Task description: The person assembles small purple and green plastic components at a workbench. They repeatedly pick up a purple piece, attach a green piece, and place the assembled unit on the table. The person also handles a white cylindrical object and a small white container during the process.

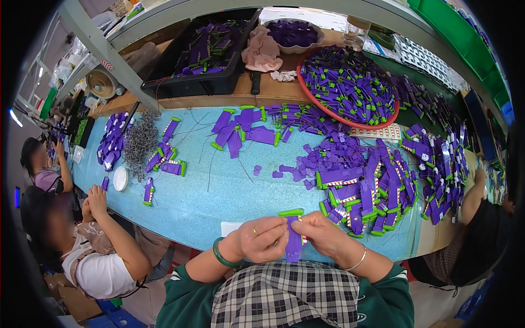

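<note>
Close to my body, above the table's front edge, I hold a purple plastic piece (pixel 293 249) with a green end bar and a red-and-white striped side. My left hand (pixel 264 238) is closed at its left side, fingers curled in. My right hand (pixel 319 232) pinches its upper right part between thumb and fingers. Whatever small part may sit between my fingertips is hidden. Right of my hands lies a heap of similar purple and green pieces (pixel 361 191), and behind it a pile of small flat purple parts (pixel 333 156).
A red-rimmed basket (pixel 302 82) full of purple and green parts stands at the back. Left of it are a black bin (pixel 191 85) and a pink cloth (pixel 261 49). Metal springs (pixel 140 139) and a white round lid (pixel 121 179) lie left. Co-workers (pixel 104 262) sit on both sides.
</note>
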`<action>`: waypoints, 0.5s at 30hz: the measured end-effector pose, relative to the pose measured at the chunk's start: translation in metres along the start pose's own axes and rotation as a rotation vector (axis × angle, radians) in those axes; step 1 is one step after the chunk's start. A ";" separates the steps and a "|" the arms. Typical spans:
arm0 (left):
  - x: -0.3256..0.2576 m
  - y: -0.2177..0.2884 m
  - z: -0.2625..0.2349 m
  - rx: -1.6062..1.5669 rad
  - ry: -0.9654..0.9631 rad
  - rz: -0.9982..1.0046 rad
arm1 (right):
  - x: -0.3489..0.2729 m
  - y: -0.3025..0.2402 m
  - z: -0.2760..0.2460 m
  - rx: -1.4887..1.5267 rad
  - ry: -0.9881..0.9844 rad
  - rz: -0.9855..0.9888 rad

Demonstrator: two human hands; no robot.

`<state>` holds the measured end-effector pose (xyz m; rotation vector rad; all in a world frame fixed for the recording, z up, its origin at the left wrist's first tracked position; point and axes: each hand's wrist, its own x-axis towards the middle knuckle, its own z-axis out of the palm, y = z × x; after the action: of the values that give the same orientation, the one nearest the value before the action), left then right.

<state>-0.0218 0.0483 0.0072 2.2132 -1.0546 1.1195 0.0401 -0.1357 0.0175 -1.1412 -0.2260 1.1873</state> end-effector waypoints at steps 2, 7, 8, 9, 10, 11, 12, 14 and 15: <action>-0.001 -0.001 -0.005 -0.011 -0.046 -0.036 | -0.013 0.003 -0.009 -0.268 -0.104 0.014; -0.002 -0.014 -0.007 0.087 -0.027 -0.098 | -0.022 0.009 -0.018 -0.206 -0.231 -0.058; 0.001 -0.012 -0.007 0.114 -0.062 -0.085 | -0.022 0.008 -0.018 -0.106 -0.149 -0.095; 0.005 -0.011 -0.006 0.142 -0.098 -0.065 | -0.021 0.006 -0.017 -0.007 -0.066 -0.138; 0.006 -0.011 -0.003 0.157 -0.107 -0.065 | -0.018 0.008 -0.018 0.036 0.012 -0.201; 0.005 -0.010 0.000 0.172 -0.116 -0.065 | -0.016 0.008 -0.019 0.048 0.035 -0.191; 0.004 -0.009 0.003 0.180 -0.126 -0.065 | -0.015 0.009 -0.020 0.062 0.064 -0.179; 0.007 -0.011 0.005 0.150 -0.115 -0.041 | -0.011 0.010 -0.022 0.085 0.088 -0.153; 0.008 -0.011 0.006 0.137 -0.109 -0.033 | -0.010 0.010 -0.022 0.115 0.084 -0.121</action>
<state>-0.0072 0.0470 0.0097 2.4141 -1.0076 1.0975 0.0448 -0.1571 0.0030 -1.0591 -0.1585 1.0303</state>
